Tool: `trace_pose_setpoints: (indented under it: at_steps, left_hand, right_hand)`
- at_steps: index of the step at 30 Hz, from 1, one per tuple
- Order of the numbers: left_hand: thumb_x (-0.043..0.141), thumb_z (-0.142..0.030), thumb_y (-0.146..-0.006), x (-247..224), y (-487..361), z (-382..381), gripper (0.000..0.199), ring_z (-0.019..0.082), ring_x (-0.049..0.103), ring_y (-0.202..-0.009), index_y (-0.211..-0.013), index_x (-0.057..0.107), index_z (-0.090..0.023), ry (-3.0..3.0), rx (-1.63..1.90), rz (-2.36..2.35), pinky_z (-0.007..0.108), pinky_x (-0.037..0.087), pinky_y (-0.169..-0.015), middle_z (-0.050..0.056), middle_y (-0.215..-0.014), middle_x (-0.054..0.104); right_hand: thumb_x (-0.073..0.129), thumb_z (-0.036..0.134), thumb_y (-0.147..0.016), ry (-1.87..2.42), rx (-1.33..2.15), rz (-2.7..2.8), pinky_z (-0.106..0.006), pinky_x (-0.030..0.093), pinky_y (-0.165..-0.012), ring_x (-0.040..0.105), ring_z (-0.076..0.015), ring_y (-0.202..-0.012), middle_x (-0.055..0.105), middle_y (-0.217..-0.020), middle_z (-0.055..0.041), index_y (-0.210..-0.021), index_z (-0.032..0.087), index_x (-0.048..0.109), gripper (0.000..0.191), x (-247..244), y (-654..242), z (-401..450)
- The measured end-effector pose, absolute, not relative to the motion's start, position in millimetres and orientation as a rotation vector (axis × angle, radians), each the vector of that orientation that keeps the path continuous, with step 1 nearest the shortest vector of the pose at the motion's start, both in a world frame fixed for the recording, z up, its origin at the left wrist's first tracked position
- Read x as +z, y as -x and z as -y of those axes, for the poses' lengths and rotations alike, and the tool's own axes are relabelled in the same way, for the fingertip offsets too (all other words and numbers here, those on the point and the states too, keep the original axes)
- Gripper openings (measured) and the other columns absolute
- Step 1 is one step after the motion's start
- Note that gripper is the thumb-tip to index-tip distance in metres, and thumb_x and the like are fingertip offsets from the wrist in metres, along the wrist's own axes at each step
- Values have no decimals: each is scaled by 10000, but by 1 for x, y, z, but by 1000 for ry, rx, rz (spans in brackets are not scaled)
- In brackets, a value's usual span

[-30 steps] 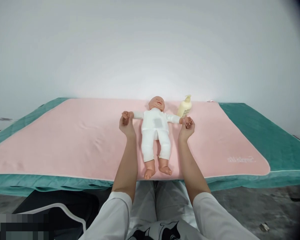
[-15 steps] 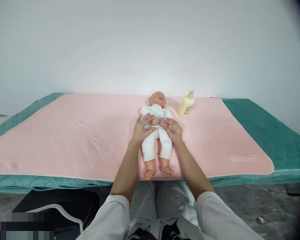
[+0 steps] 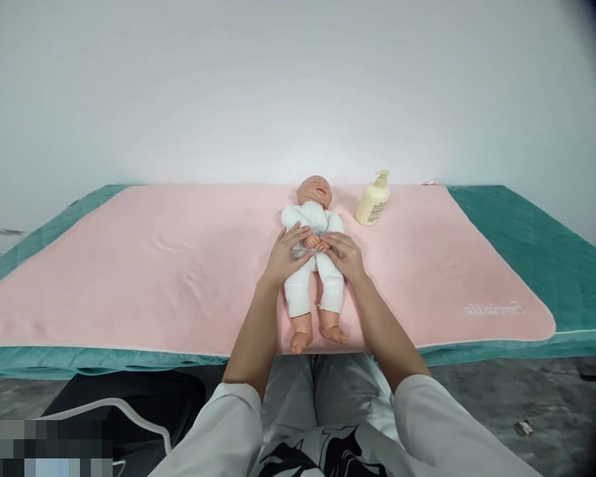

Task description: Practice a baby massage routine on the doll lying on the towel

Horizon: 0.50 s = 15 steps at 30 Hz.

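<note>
A baby doll [image 3: 310, 215] in white clothes lies on its back on a pink mat [image 3: 203, 265], head toward the wall and bare feet toward me. My left hand [image 3: 289, 254] rests at the doll's left-side edge in the view, its fingers spread over the arm and the small hand. On the other side, my right hand [image 3: 346, 254] lies with fingers apart over the doll's other forearm. The doll's two small hands meet over its belly between mine. A cream pump bottle [image 3: 373, 202] stands on the mat to the right of the doll's head.
Under the mat is a green padded bed [image 3: 541, 245], set against a white wall [image 3: 298, 86]. Below its front edge at left is a black chair [image 3: 129, 404] with a pale curved strip. A small object lies on the floor [image 3: 491, 391].
Both my hands have brought the doll's hands closer, so they now touch over its belly. The view has shifted slightly.
</note>
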<state>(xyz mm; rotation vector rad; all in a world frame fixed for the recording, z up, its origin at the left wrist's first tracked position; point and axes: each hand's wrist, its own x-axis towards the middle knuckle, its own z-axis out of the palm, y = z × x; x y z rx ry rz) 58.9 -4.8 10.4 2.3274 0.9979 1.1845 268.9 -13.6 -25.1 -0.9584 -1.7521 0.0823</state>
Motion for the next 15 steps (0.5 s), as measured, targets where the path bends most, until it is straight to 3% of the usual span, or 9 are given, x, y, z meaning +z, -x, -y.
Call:
trace_pose_setpoints:
  at_steps: [5, 11, 15]
  left_hand:
    - [657, -293, -854, 6, -62, 4, 425, 257, 445, -1423, -1274, 621, -233, -2264, 1251, -1022, 515, 270, -1221, 79, -1376, 625]
    - [684, -325, -859, 2, -64, 3, 375, 243, 529, -1353, -1218, 659, -220, -1820, 1650, -1039, 457, 396, -1178, 76, -1315, 665]
    - [690, -371, -872, 5, -56, 3, 424, 240, 588, -1283, -1260, 627, -211, -1454, 1845, -1125, 421, 454, -1132, 108, -1331, 647]
  right_hand:
    - [620, 357, -917, 981, 84, 1749, -417, 530, -1054, 692, -180, -1121, 761, -1141, -39, -1073, 278, 742, 214, -26, -269, 13]
    - [631, 377, -891, 1089, -24, 1543, -479, 452, -1129, 697, -199, -1099, 761, -1120, -46, -1081, 251, 723, 246, -32, -275, 13]
    - [633, 404, -870, 1170, -10, 1246, -477, 482, -1093, 670, -212, -1108, 730, -1142, -80, -1127, 206, 687, 329, -28, -280, 17]
